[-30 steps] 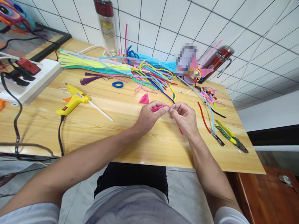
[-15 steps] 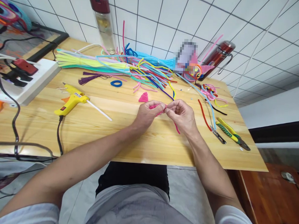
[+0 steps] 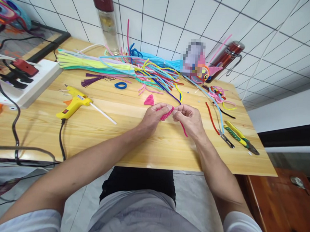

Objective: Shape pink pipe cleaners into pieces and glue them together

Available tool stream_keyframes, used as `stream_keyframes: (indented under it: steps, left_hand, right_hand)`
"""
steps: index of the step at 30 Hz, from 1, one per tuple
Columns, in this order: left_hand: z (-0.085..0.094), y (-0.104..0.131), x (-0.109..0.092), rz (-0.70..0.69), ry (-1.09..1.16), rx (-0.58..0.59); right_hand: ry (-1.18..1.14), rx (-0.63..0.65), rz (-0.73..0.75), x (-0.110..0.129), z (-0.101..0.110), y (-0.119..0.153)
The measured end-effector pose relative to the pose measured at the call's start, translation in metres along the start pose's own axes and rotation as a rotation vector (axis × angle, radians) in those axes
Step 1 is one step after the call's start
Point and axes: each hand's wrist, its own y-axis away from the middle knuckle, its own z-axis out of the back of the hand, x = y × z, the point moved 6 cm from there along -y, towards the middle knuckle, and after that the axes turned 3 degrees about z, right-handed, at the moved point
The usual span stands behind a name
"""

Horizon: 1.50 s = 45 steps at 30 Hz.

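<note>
One wooden surface [image 3: 133,149] carries one yellow glue gun [image 3: 74,104]. Two hands: the left hand [image 3: 152,120] has thumb and fingers closed on one pink ribbed piece [image 3: 166,115]; the right hand [image 3: 189,118] pinches at its right end. The piece sits between them, long axis slanting up rightward, its one loose strand [image 3: 183,129] pointing down-right. One pink triangle [image 3: 149,100] lies just beyond the left hand, tip pointing away from the person.

From head height, one view faces forward and down across the table [image 3: 168,154].
</note>
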Motion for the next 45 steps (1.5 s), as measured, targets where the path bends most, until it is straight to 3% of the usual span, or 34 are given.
stream_keyframes:
  steps: [17, 28, 37, 45]
  left_hand:
    - [-0.003, 0.004, -0.014, -0.114, -0.238, 0.052]
    - [-0.004, 0.003, -0.006, -0.026, -0.104, 0.116]
    - [-0.014, 0.006, -0.005, 0.036, -0.031, 0.249]
    - [-0.012, 0.003, -0.002, 0.032, -0.014, 0.195]
  right_hand:
    - [0.100, -0.037, 0.065, 0.003, 0.001, -0.001]
    - [0.238, 0.036, 0.160, 0.016, 0.010, 0.001]
    - [0.181, 0.103, 0.190, 0.015, 0.016, 0.000]
    - [0.194, 0.078, 0.187, 0.014, 0.019, 0.000]
